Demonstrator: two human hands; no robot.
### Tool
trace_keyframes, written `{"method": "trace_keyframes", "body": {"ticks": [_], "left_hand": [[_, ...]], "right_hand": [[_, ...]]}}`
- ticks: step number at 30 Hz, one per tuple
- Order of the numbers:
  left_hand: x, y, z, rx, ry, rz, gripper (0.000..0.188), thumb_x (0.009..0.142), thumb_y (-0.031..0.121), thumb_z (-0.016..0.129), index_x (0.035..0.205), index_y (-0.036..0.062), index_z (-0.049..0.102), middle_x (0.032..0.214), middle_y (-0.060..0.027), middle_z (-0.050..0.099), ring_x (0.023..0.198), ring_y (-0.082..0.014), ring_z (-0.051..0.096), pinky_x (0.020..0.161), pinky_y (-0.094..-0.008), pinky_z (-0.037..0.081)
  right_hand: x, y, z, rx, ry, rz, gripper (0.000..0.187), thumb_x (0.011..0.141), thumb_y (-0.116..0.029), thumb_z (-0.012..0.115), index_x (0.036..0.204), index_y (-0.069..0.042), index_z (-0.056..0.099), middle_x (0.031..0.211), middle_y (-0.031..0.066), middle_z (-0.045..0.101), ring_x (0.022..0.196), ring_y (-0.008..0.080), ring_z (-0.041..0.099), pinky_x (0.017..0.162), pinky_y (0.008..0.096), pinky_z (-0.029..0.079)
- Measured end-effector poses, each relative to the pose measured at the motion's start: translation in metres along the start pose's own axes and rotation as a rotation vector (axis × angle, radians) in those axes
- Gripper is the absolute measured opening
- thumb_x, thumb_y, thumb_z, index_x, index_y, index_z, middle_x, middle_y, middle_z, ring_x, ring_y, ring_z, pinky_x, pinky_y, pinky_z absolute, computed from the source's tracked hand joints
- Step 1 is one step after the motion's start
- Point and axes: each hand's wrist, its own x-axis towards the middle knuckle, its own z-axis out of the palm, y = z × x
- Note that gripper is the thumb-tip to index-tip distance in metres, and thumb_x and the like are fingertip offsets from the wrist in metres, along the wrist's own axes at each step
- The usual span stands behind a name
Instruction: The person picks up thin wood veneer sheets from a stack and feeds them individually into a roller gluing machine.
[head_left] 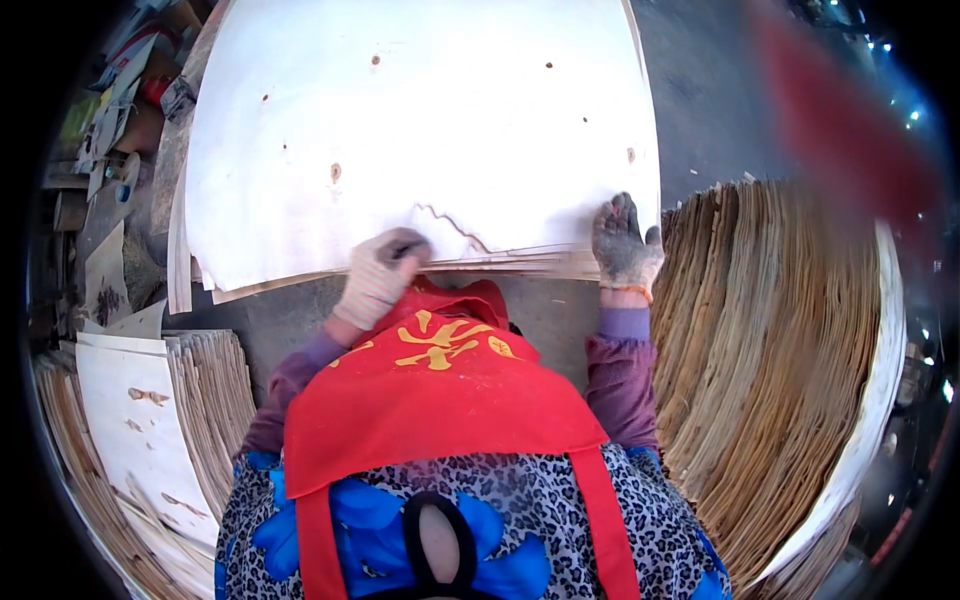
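Observation:
A stack of pale wood veneer sheets [450, 130] lies in front of me, its top sheet marked with knots and a brown crack near the front edge. My left hand [385, 275], in a whitish glove with dark fingertips, is closed just at that front edge, left of the crack. What its curled fingers hold, if anything, is hidden. At the front right corner, my right hand [627, 245] lies over the sheet with its dirty, dark-gloved palm upward. Its fingers stretch forward, and nothing shows in them.
A large pile of veneer sheets [770, 340] stands on edge close on my right. More upright veneer stacks [205, 395] stand at the lower left. Assorted clutter [130, 120] lines the far left. A blurred red shape [850, 120] crosses the upper right.

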Motion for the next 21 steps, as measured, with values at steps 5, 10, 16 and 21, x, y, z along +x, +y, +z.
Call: {"method": "trace_keyframes", "body": {"ticks": [5,10,16,21], "left_hand": [[0.02,0.08,0.069,-0.053,-0.328,0.356,0.018,0.071,0.01,0.06,0.086,0.0012,0.058,0.076,-0.0131,0.061,0.068,-0.0226,0.061,0.063,-0.0291,0.049],[0.032,0.079,0.081,0.354,-0.288,0.599,0.016,0.073,0.019,0.059,0.079,0.0047,0.056,0.063,-0.0128,0.055,0.058,-0.0298,0.055,0.05,-0.0362,0.043],[0.024,0.081,0.068,0.532,-0.316,0.739,0.019,0.072,0.027,0.059,0.073,0.0085,0.052,0.053,-0.0096,0.051,0.044,-0.0292,0.051,0.041,-0.0394,0.041],[0.025,0.085,0.077,0.527,-0.174,0.54,0.029,0.071,0.029,0.063,0.094,0.014,0.057,0.068,-0.0099,0.057,0.056,-0.0309,0.055,0.049,-0.0412,0.042]], "right_hand": [[-0.028,0.053,0.045,0.041,-0.119,0.172,0.053,0.089,-0.039,0.029,0.12,0.002,0.039,0.122,0.0143,0.044,0.111,0.0247,0.041,0.088,0.0406,0.036],[-0.028,0.071,0.047,-0.062,-0.193,0.236,0.048,0.089,-0.037,0.03,0.114,0.002,0.043,0.113,0.0134,0.048,0.09,0.0237,0.048,0.08,0.0373,0.04],[-0.022,0.083,0.031,-0.409,-0.198,0.0,0.044,0.088,-0.035,0.035,0.117,-0.002,0.042,0.113,0.0111,0.049,0.093,0.0234,0.049,0.081,0.0361,0.04],[-0.001,0.096,0.029,-0.543,-0.27,-0.177,0.046,0.086,-0.037,0.042,0.12,-0.004,0.041,0.114,0.0122,0.049,0.096,0.0251,0.049,0.082,0.0364,0.04]]}}
